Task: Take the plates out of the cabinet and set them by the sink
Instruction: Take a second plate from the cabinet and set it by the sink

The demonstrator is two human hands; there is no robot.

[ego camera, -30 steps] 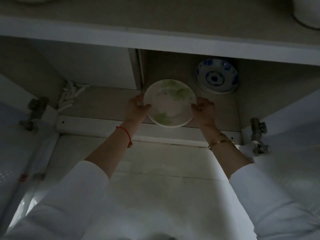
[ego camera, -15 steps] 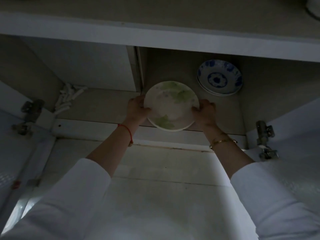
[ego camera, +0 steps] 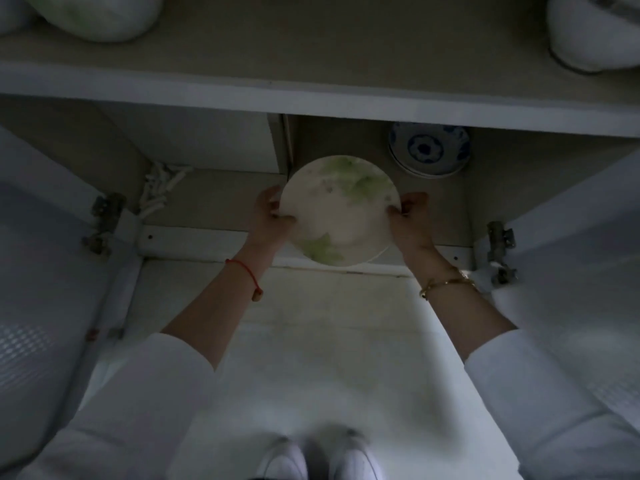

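Green-patterned plate (ego camera: pixel 339 211) at the cabinet (ego camera: pixel 207 242) edge, left grip (ego camera: pixel 268 216) and right grip (ego camera: pixel 412 220) clasping its rim (blue plates (ego camera: pixel 429 148) behind).

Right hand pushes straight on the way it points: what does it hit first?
Probably the blue-patterned plates at the back, just beyond the right hand; it may slip past their left edge. Depth is unclear.
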